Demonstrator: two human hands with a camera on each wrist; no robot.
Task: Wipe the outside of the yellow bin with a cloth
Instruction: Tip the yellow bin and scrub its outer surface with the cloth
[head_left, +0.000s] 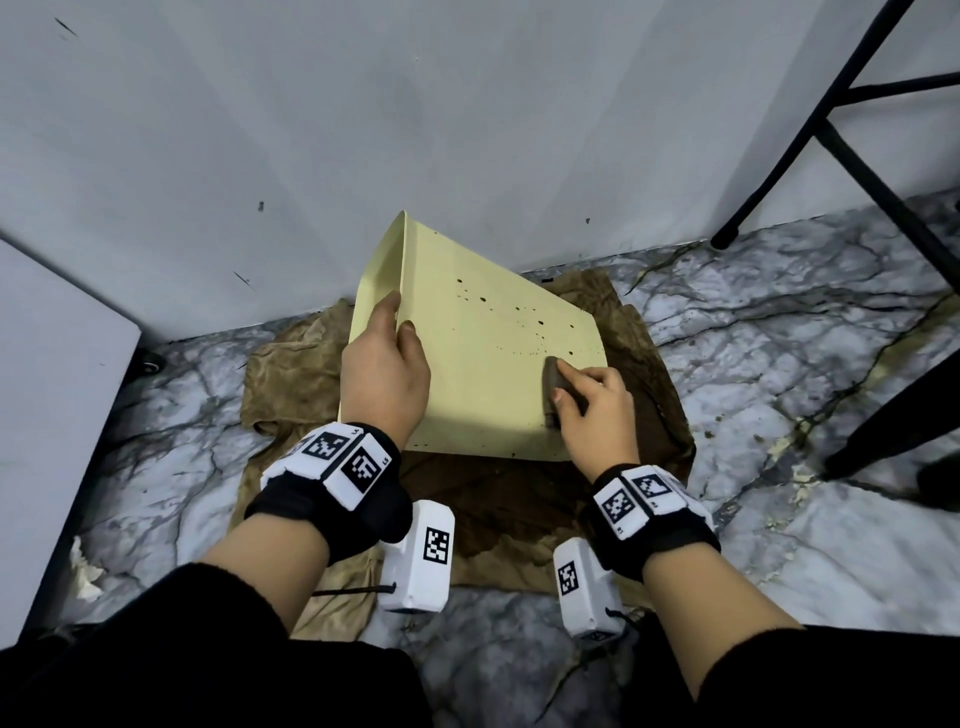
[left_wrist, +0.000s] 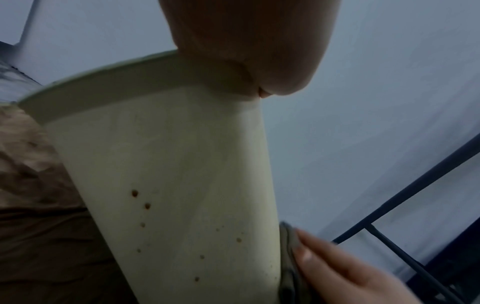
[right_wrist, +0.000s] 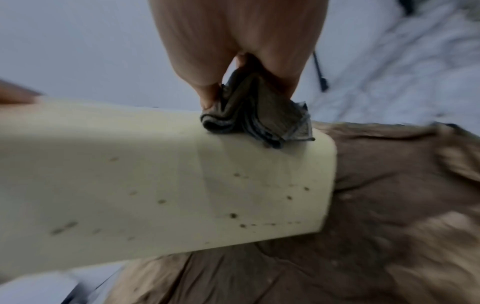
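Note:
The pale yellow bin (head_left: 483, 358) lies tilted on its side, its broad outer wall dotted with dark brown spots. My left hand (head_left: 387, 358) grips its rim at the upper left, fingers over the edge and thumb on the outer wall; in the left wrist view the palm (left_wrist: 249, 51) covers the rim of the bin (left_wrist: 168, 185). My right hand (head_left: 592, 400) holds a folded dark grey cloth (head_left: 553, 387) pressed against the wall near the bin's base. In the right wrist view the cloth (right_wrist: 257, 121) sits bunched on the bin (right_wrist: 155, 174) close to its bottom corner.
A stained brown sheet (head_left: 519, 509) lies spread under the bin on the marbled floor (head_left: 779, 322). A grey wall (head_left: 363, 130) stands just behind. Black metal furniture legs (head_left: 810, 130) rise at the right. A white panel (head_left: 47, 389) stands at the left, crumpled tissue (head_left: 83, 571) beside it.

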